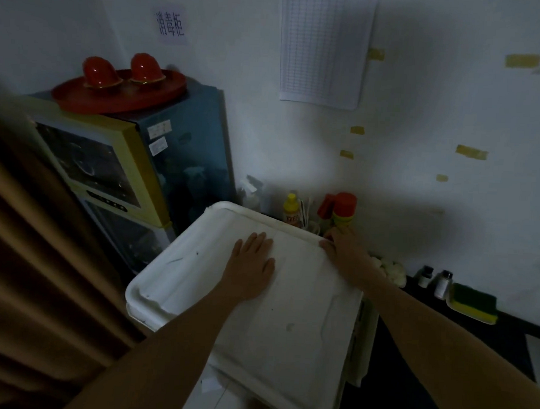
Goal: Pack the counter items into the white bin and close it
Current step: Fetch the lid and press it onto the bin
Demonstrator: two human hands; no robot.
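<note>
The white bin [359,349] stands in the middle of the view with its wide white lid [196,275] lying on top, slightly askew. My left hand [253,263] lies flat on the lid's top, fingers spread, holding nothing. At the lid's far right corner, my right hand [344,249] has its fingers curled over the rim. What is inside the bin is hidden by the lid.
Behind the bin stand a yellow bottle [292,208], a red-capped can [343,211] and a spray bottle [250,194]. On the dark counter [505,341] to the right lie garlic [390,270], two small jars [443,283] and a green-yellow sponge [473,304]. A sterilizer cabinet [132,172] stands left.
</note>
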